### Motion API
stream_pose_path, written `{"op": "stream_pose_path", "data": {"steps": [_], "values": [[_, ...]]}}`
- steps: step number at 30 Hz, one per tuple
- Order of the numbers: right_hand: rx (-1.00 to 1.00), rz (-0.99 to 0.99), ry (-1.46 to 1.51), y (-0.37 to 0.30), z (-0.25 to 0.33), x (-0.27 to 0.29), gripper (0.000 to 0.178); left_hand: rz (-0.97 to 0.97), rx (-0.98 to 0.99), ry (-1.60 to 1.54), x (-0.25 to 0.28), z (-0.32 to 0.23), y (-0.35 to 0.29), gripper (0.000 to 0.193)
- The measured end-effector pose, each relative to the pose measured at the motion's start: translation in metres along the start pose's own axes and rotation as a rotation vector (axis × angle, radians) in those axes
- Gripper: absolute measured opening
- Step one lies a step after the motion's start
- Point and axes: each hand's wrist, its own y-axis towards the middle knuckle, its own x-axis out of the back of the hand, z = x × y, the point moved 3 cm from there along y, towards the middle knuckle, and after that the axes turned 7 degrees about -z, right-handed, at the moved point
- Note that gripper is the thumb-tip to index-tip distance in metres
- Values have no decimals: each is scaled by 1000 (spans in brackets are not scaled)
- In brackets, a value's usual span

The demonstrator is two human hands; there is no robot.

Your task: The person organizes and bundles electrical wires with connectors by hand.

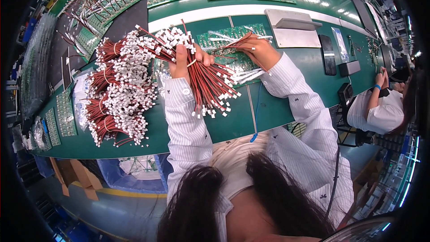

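- Your left hand [186, 62] is clamped around a bundle of red wires [207, 85], white connectors fanning below your fist, so single leads stay within reach.
- Your right hand [256, 48], just beside it, pinches one wire lead [233, 44] over the green circuit board panel [224, 40].
- Left of your fist, tied wire bundles [117, 96] lie heaped on the table [268, 107].

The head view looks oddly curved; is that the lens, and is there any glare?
Head view: yes, fisheye bending bows the green workbench edges, with a black rim around the picture. Glare streaks the far bench top. The left hand and its wire bundle look sharp.
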Motion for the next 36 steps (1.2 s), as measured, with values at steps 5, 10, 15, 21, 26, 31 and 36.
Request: {"op": "stream_pose_path", "data": {"steps": [5,10,15,21,26,31,36], "values": [[-31,-3,-8,-10,-7,-4,20,64,15,-8,-11,2,-3,36],[-102,31,40,-7,2,3,23,190,101,-79,-4,11,-2,41],[-278,374,-91,-17,50,66,24,247,120,-46,-15,14,-5,44],[-172,-22,-15,20,104,88,21,288,110,-34,-12,21,-7,57],[-105,-198,19,45,128,65,18,129,85,317,-20,18,-16,83],[-228,-253,78,45,123,52,18,133,115,234,-16,27,-16,86],[-260,-284,170,46,121,49,17,190,132,207,-29,17,-21,71]]}}
